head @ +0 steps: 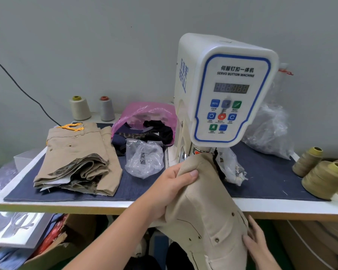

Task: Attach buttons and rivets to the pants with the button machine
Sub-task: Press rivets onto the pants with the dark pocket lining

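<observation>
A: While your left hand (176, 184) grips a bunched fold of the beige pants (207, 207) right under the head of the button machine (228, 90), how far along are you?

B: Head view only, so a judgement: partway. Pants you're holding already carry a few metal studs near the pocket, lower down. Your right hand (256, 244) lies on the cloth there, fingers fairly straight, steadying, not pinching afaict. Fold at the machine looks bare, so that spot's prob. next.

A: And the rest?

B: Folded pants stack (76, 158) sits on the bench (105, 204), left of the machine, w/ rivets showing on the top pair. Can't tell if they're all finished.

A: Containers?

B: Clear bag (144, 160) beside the stack holds sth small and dark, too blurred to name. Pink bag (144, 114) behind it has dark fabric pieces spilling out. Crumpled clear bag (269, 129) right of the machine: contents unclear.
</observation>
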`<state>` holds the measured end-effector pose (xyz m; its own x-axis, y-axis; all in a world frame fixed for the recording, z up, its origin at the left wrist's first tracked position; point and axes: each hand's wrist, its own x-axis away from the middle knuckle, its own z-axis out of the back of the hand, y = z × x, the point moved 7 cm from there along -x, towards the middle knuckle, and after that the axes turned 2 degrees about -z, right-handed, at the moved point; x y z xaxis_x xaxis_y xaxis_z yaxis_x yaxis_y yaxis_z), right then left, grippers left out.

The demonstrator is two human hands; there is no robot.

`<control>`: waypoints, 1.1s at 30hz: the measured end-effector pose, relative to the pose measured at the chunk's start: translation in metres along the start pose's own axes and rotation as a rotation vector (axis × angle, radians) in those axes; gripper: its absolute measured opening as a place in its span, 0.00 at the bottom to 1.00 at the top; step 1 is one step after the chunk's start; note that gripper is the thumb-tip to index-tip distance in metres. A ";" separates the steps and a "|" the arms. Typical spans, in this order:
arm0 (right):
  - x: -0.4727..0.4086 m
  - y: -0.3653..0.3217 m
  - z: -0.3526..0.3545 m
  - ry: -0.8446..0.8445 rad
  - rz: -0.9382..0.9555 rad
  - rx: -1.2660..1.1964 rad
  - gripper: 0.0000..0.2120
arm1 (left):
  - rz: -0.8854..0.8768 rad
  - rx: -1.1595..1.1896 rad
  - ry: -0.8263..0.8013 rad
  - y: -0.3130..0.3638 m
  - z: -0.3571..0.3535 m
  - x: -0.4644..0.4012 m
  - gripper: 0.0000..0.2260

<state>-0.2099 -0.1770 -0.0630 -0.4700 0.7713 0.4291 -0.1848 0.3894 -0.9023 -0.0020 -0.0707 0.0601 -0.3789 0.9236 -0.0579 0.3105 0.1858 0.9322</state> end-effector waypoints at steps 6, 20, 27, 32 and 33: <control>0.033 0.004 -0.009 -0.170 -0.234 -0.319 0.20 | 0.004 -0.023 -0.026 0.002 0.001 0.001 0.08; 0.069 -0.124 -0.113 -0.683 0.230 -0.039 0.30 | -0.316 -0.834 0.396 0.065 0.078 0.046 0.11; 0.087 -0.155 -0.183 -1.187 0.337 0.125 0.19 | 0.052 -0.840 -0.310 0.049 -0.005 0.035 0.30; 0.084 -0.145 -0.174 -1.243 0.282 0.170 0.24 | 0.027 -0.451 -0.268 0.061 -0.005 0.037 0.13; 0.074 -0.140 -0.166 -1.187 0.312 0.189 0.26 | 0.023 -0.414 -0.189 0.065 0.003 0.035 0.10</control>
<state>-0.0758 -0.0907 0.1021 -0.9880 -0.1532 -0.0184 0.0003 0.1170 -0.9931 0.0077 -0.0251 0.1176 -0.1985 0.9780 -0.0637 -0.0726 0.0501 0.9961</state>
